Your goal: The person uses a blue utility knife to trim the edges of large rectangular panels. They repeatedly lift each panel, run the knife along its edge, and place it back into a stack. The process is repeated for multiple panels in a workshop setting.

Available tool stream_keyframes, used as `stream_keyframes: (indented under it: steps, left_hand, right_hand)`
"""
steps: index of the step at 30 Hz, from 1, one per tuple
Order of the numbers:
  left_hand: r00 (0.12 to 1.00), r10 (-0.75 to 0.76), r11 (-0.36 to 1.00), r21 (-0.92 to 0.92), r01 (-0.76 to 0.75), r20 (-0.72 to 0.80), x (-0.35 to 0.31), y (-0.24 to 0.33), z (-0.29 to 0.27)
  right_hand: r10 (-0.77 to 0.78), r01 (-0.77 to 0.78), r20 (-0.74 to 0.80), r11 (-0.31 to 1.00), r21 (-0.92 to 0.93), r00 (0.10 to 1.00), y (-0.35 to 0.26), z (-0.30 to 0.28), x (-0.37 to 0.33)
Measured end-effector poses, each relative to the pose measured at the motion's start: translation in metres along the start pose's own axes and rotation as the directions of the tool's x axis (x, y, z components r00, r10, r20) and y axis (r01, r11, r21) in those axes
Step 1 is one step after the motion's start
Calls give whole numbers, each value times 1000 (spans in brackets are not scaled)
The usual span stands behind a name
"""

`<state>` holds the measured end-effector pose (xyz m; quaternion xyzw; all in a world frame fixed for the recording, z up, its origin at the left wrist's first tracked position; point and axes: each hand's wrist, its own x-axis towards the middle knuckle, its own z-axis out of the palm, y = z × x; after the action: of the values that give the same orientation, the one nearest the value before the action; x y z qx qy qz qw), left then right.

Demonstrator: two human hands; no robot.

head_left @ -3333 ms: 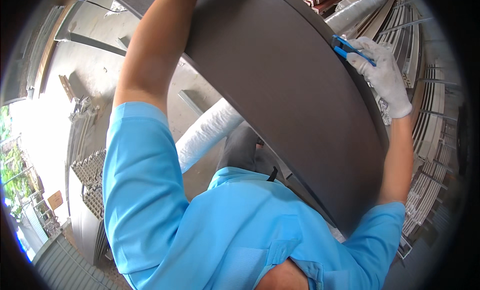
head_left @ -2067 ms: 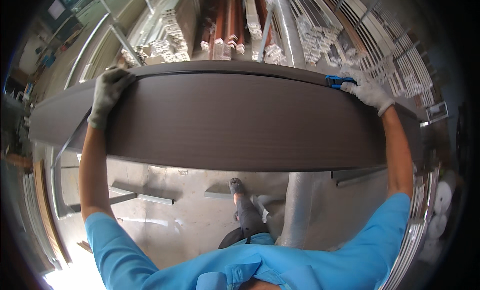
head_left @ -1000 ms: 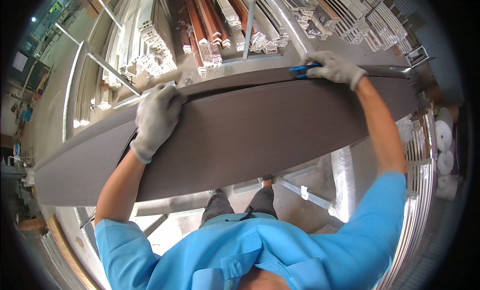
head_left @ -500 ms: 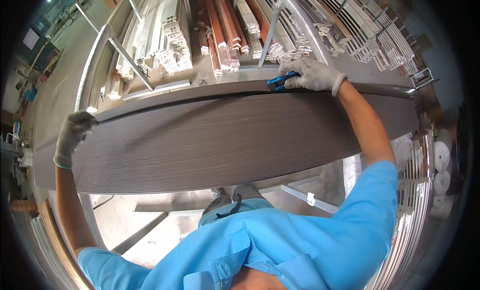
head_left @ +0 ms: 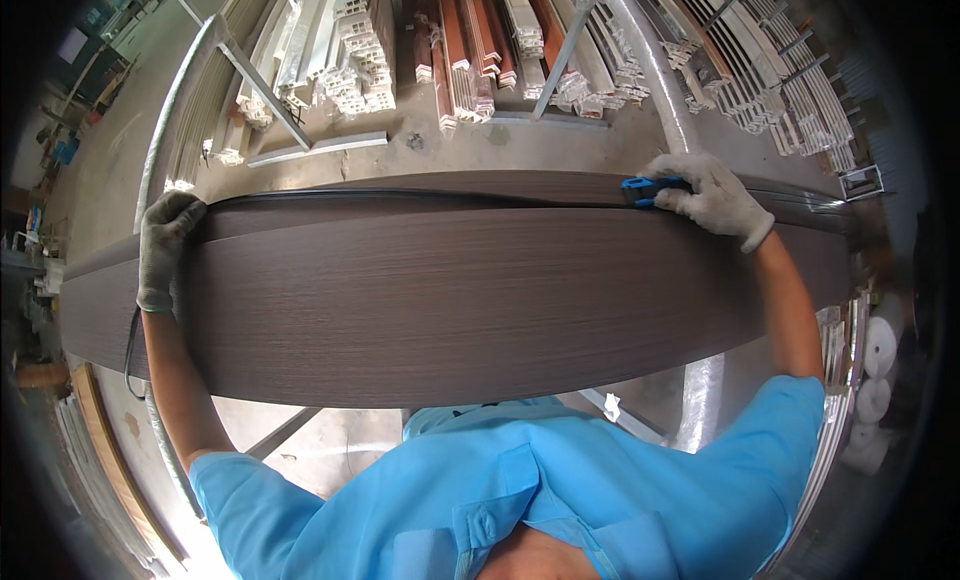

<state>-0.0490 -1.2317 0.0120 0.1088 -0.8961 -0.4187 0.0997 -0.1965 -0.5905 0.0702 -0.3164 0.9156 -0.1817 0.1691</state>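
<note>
A long dark brown wood-grain panel (head_left: 480, 300) lies across in front of me, with a second brown board (head_left: 570, 185) along its far side. Over their far part runs a thin black flexible strip (head_left: 370, 193). Its left stretch is pinched in my gloved left hand (head_left: 168, 242), and a loop of dark strip hangs below that wrist. My gloved right hand (head_left: 712, 198) is closed around a small blue-and-black hand tool (head_left: 655, 190), whose exact kind is unclear. That hand rests at the far edge of the panel, by the strip's right part.
Metal supports (head_left: 690, 405) wrapped in plastic stand under the panel. Beyond it, white profiles (head_left: 355, 55) and reddish-brown profiles (head_left: 465, 40) lie stacked on racks. White rolls (head_left: 880, 350) stand at the right, and a wooden plank (head_left: 120, 460) leans at the lower left.
The black strip now stretches visibly from my left hand across the boards, and that hand has steadied from a blur. My right hand with the tool appears farther right; the whole view has shifted slightly.
</note>
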Motion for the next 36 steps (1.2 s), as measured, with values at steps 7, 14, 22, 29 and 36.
stream_keyframes:
  steps: [7,14,22,29,36]
  left_hand:
    - [1000,13,1000,19,-13,12,1,12,0]
    - [995,95,993,65,-96,18,2,7,-3]
    - [985,119,990,55,-127,128,-3,8,-22]
    - [956,-155,973,207,104,250,-54,-69,-205]
    - [939,-297,921,309,235,171,-61,-113,-325]
  right_hand:
    - [-352,341,-17,917,-207,936,-71,33,73]
    - [-407,429,157,891,-146,900,-166,67,157]
    - [-503,518,122,827,-220,856,-255,109,223]
    - [-281,304,142,935,-180,949,-255,102,200]
    - [-182,191,125,980,-62,975,-268,98,193]
